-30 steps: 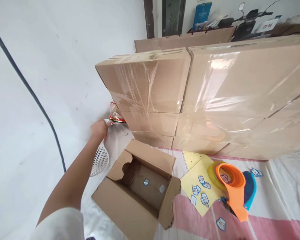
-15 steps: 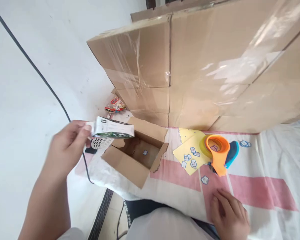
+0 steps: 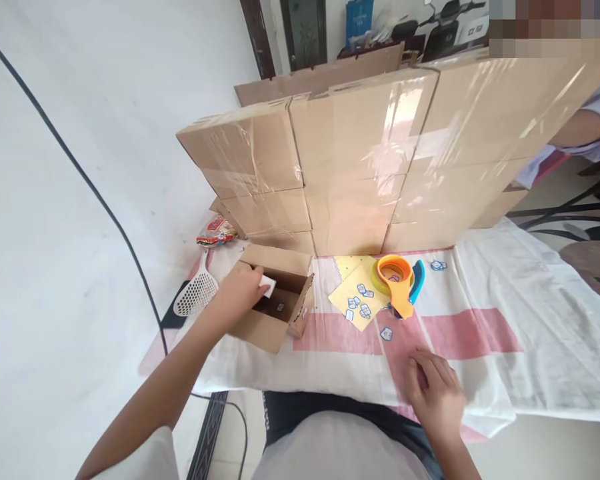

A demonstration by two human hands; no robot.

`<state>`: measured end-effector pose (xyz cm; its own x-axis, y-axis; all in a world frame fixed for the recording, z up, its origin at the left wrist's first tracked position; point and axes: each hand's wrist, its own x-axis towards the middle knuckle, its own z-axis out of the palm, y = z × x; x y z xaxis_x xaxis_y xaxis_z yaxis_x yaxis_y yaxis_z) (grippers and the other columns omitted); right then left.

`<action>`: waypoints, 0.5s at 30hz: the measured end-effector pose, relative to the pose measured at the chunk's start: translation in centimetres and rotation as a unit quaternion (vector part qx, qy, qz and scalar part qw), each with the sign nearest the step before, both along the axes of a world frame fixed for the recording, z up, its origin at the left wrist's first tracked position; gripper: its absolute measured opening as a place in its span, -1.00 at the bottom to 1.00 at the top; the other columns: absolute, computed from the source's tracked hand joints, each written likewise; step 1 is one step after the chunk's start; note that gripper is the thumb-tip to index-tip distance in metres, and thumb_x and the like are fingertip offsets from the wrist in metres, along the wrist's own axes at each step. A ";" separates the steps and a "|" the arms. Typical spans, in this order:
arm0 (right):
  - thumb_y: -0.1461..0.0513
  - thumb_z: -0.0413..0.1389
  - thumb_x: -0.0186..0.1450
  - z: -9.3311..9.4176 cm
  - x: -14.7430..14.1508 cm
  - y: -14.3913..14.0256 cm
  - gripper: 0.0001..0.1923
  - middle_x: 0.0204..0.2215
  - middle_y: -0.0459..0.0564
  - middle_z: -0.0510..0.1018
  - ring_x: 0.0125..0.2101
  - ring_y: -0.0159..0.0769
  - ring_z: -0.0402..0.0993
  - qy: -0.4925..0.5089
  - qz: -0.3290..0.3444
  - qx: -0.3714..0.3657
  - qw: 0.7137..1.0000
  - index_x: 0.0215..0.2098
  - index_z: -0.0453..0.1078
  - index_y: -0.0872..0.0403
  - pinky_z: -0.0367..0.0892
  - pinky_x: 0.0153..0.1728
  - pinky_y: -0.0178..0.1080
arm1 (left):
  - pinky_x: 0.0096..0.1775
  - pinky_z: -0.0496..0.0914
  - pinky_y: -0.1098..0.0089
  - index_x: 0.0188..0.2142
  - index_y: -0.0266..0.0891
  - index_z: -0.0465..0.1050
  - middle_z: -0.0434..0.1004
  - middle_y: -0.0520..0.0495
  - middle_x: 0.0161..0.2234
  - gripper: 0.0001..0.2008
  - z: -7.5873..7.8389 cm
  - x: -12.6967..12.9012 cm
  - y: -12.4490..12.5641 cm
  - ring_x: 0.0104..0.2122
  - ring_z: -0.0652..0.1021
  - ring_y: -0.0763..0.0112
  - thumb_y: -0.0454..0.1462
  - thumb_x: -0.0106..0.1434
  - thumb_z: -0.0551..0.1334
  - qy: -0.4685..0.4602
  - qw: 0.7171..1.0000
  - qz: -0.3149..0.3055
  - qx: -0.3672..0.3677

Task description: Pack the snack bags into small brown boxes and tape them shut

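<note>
My left hand [image 3: 243, 290] reaches into an open cardboard box [image 3: 260, 333] and is closed on a small white carton [image 3: 269, 286]. Only a white end of the carton shows; my fingers and the box flap cover the rest. A small sticker [image 3: 280, 307] lies on the box floor. My right hand [image 3: 436, 390] rests on the cloth near the front edge, its fingers loosely curved and slightly apart with nothing in them. Nearest to it is a loose sticker [image 3: 386, 333], and beyond that an orange tape dispenser [image 3: 403, 297] with a blue handle.
Yellow paper sheets [image 3: 345, 293] with several stickers lie mid-table. A wall of taped cartons [image 3: 350, 160] stands behind. At left are a white slotted skimmer [image 3: 197, 295], a red snack bag [image 3: 216, 232] and a hanging black cable [image 3: 100, 190]. Another person's arm [image 3: 580, 128] shows at right.
My left hand has moved right and down, bringing the white carton from beside the box into it. My right hand stays on the cloth. The view has tilted up, showing more background.
</note>
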<state>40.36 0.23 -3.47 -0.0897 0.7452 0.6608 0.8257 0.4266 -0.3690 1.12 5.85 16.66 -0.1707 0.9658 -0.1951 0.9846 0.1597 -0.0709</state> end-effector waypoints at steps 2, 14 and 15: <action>0.28 0.08 0.39 -0.1 0.0 0.0 -0.90 -0.29 0.02 0.60 -0.25 -0.20 0.52 0.007 -0.005 -0.003 1.000 -0.24 0.45 0.09 0.36 -0.19 -0.18 | -0.29 0.33 0.29 -0.28 -0.20 0.53 0.64 -0.21 -0.27 -0.70 0.3 0.4 0.1 -0.26 0.61 0.10 -0.06 0.33 0.14 -0.031 0.999 -0.024 -0.029; 0.21 0.04 0.42 4.2 -4.9 1.1 -0.73 -0.03 0.07 0.58 -0.01 -0.15 0.54 0.179 0.218 -0.221 0.934 0.03 0.46 -0.03 0.49 -0.03 -0.10 | 0.07 0.48 0.04 0.26 -0.03 0.35 0.25 -0.21 0.35 -0.19 -8.1 -10.3 -13.8 0.27 0.37 -0.14 0.17 0.07 0.36 -0.210 0.934 0.082 0.276; 0.20 0.04 0.42 4.8 -6.7 1.8 -0.66 0.09 0.09 0.53 0.11 -0.13 0.48 0.178 0.261 -0.240 0.918 0.14 0.42 -0.06 0.46 0.09 -0.05 | 0.03 0.51 0.04 0.32 -0.02 0.28 0.23 -0.21 0.37 -0.14 -9.3 -10.0 -14.5 0.25 0.40 -0.13 0.15 0.07 0.37 -0.224 0.932 0.102 0.267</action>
<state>33.63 2.02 1.33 -0.3591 0.8753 0.3239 0.3470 0.4474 -0.8243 -8.88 -8.64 7.39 -0.3785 0.9020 0.2078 0.8416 0.2419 0.4828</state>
